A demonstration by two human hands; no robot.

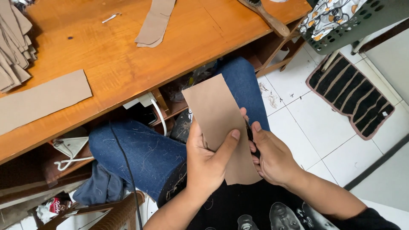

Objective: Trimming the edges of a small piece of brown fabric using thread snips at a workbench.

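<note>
Two hands on one strip of tan fabric (pixel 219 123), held up over the lap in the middle of the frame, just below the edge of the wooden table (pixel 119 64). The left hand (pixel 208 159) pinches it from the left edge, thumb laid across the front and fingers behind. The right hand (pixel 272 157) is curled shut around a dark tool (pixel 248 132) at the strip's right edge. It looks like small scissors or a cutter, but I can't tell which since most of it is hidden.

My guess on handling: the strip looks light and thin, yet it stands up on its own above the hands without drooping, so it's probably stiffened or a paper-like pattern piece. It doesn't look slippery or fragile, though it would crease if squeezed. Best grip looks like the lower half near the long edge, flat between thumb and fingers, which is what the left hand is doing.

More tan pieces lie on the table: a wide flat one (pixel 42 100) at the left, a stack (pixel 15 47) in the upper left corner, and a narrow one (pixel 155 21) at top centre. A wooden brush (pixel 266 15) lies at the top right.

Packaging-wise, there's a small crumpled red and white wrapper (pixel 53 206) at the lower left under the table. A green perforated basket (pixel 362 21) holding patterned cloth sits at the upper right, with a dark striped mat (pixel 351 93) on the white tiles below it.
</note>
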